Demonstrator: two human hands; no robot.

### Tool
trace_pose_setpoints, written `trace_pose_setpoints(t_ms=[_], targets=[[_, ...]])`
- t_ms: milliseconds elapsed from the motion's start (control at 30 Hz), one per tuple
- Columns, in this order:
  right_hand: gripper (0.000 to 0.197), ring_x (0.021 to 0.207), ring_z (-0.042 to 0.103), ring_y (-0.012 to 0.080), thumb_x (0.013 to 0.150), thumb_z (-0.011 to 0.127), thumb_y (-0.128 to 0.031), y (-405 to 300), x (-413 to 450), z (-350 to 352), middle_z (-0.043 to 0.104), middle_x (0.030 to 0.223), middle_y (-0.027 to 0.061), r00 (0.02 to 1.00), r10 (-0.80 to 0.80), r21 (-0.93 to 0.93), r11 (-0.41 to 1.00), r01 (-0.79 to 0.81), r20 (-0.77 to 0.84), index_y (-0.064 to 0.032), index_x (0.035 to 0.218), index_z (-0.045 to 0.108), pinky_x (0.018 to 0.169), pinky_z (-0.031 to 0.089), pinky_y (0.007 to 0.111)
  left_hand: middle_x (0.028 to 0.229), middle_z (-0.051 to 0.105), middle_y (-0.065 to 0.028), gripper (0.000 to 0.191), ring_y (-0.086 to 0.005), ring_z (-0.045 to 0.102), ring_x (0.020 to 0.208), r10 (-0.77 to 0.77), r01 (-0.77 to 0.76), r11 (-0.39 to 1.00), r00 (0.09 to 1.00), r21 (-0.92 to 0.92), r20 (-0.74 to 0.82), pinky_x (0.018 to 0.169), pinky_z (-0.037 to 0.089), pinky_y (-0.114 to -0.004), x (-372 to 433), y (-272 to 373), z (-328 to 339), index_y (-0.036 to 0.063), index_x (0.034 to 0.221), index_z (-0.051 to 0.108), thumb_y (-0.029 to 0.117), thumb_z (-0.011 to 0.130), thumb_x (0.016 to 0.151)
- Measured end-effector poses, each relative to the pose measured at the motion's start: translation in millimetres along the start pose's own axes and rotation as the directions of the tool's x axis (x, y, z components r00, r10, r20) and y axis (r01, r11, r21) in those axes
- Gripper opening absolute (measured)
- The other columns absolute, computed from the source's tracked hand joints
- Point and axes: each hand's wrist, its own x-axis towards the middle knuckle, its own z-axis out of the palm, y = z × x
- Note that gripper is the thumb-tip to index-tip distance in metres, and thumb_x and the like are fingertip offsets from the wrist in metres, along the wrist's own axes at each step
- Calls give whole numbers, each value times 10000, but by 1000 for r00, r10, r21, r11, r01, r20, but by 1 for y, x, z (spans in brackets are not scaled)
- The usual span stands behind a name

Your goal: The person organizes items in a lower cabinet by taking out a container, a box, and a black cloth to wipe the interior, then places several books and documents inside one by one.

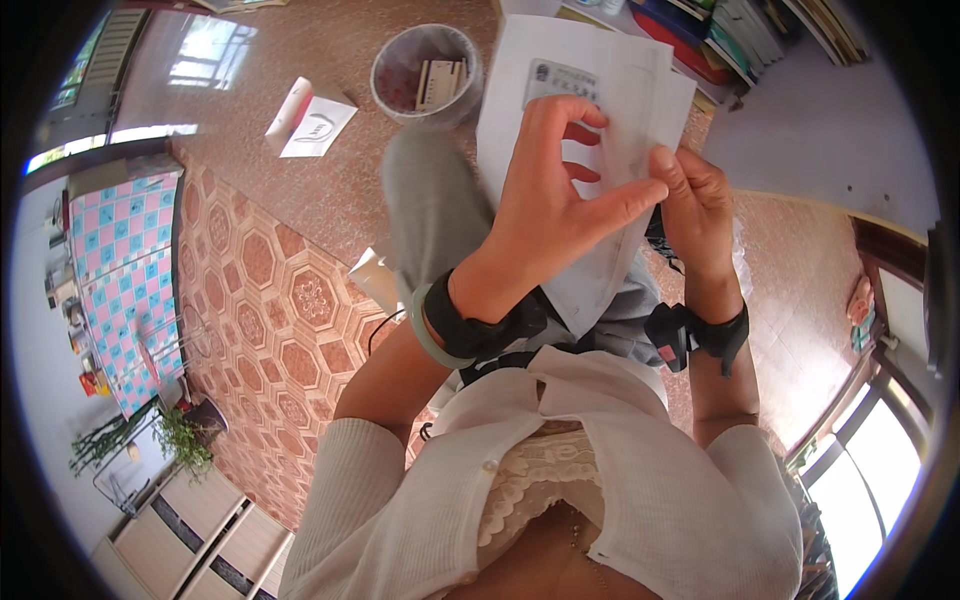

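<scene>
Loose white paper sheets (510,82) lie stacked in front of me above my lap, with a printed image of a card (562,81) on the upper one. My right hand (697,202) pinches their right edge between thumb and fingers. Over the sheets, my left hand (547,172) is spread, its thumb tip beside my right thumb and its other fingers curled apart; nothing shows between them. The hands' sides are read from the arms: the left arm wears a pale bangle (427,330) and a black wrist strap, the right arm another black strap (724,337).
A lined waste bin (375,75) with a box inside stands on the floor beyond my knee. A paper bag (322,120) lies left of it. Books and folders (720,45) fill the top right, beside a grey surface (810,150). A potted plant (180,439) stands at lower left.
</scene>
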Motion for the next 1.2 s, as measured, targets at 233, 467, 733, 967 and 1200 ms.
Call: trace_pose_setpoints(t_ms=[233,467,733,967,1200], targets=[[202,809,491,72,872,485,-111,8,2,23,573,929,24,996,-48,79,996,43,70,6,1003,585,718,395,200,986,485,-97,488,-177,536,885,-99,100,990,995,-98,19,635,496,-261,-7,-1,-22,-10,1001,413,140,708,643],[617,902,529,118,769,477,88,-3,13,42,519,1087,102,998,-35,58,998,39,-55,-71,1322,252,759,441,233,1006,530,-103,301,-159,528,945,-277,291,853,956,-433,96,732,487,-274,-10,-6,-35,-20,1028,435,14,575,764],[638,854,550,101,706,497,118,-5,15,49,525,1086,75,998,-56,-84,995,57,16,-98,1287,345,672,466,218,949,561,-112,256,-154,558,884,-360,336,791,931,-512,54,732,479,-263,-11,0,-47,-37,979,463,34,591,769],[524,770,544,122,687,511,99,-10,20,46,536,992,78,991,-112,-220,968,125,72,-90,1174,483,612,445,219,973,562,-114,346,-145,559,878,-288,281,880,957,-383,40,734,471,-248,-8,2,-54,-30,1071,423,69,586,782],[473,716,495,119,694,504,94,-16,28,48,530,946,61,986,-100,-275,952,134,136,-85,1131,532,592,424,208,781,543,2,228,-31,465,647,-272,258,939,962,-228,-33,576,377,-167,-5,2,-66,-5,1015,502,93,552,815]])
